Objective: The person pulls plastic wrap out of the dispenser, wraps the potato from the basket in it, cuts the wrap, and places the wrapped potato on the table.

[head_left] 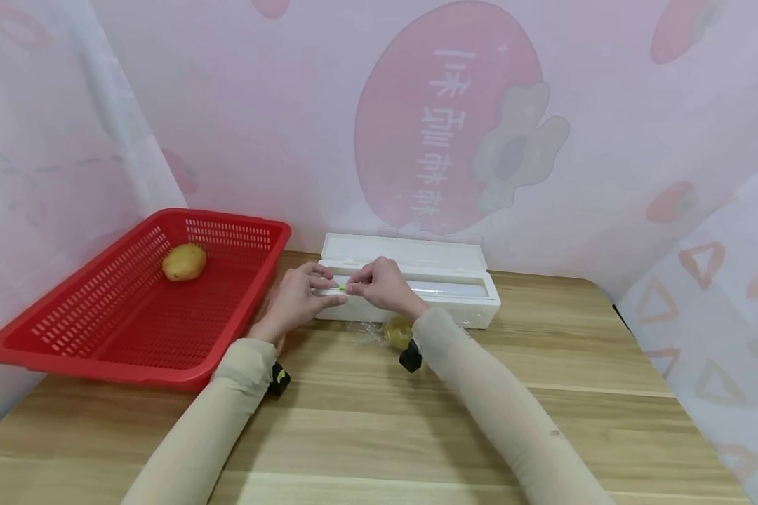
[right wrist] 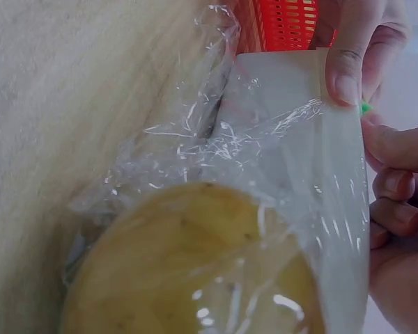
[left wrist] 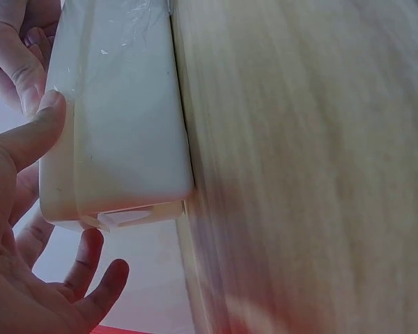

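Observation:
A white cling film box (head_left: pixel 410 308) stands on the table with its lid (head_left: pixel 404 252) raised at the back. At its left end, my left hand (head_left: pixel 299 291) holds the box, thumb (left wrist: pixel 45 122) on the front rim and some fingers spread loosely past the end. My right hand (head_left: pixel 382 284) pinches a small green slide cutter (head_left: pixel 342 287) at the top front edge, close to the left thumb; the fingers partly hide it. Clear film hangs down the box front and lies over a potato (right wrist: pixel 195 271) in front of the box.
Left of the box is a red plastic basket (head_left: pixel 227 330) with another potato (head_left: pixel 184 262) inside. A wooden table (head_left: pixel 354 435) carries everything. A printed cloth (head_left: pixel 278 126) hangs close behind the box.

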### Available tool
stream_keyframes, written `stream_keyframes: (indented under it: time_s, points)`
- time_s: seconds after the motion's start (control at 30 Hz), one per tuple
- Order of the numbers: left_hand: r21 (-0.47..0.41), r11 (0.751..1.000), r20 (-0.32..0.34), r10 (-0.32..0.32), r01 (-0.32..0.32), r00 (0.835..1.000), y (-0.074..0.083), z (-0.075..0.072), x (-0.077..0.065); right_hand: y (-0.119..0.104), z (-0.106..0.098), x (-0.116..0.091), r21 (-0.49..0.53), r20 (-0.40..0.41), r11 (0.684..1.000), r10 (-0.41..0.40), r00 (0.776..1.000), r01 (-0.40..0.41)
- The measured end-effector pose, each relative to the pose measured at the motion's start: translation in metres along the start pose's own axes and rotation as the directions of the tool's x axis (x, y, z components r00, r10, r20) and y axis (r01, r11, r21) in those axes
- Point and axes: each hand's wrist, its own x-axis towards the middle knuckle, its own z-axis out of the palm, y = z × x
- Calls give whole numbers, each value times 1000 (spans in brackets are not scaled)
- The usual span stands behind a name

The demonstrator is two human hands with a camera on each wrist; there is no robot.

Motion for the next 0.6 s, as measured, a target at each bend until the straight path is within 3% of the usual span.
stream_keyframes:
  time_s: [0.37,0.6]
  points:
    - [74,996,10,40,-41,999,4,4,-1,6,0,-4,34,-1,999,18,1000,-18]
    - [32,996,59,79,-81,995,10,2,2,10,1,-2,68,12,998,13,1000,-14]
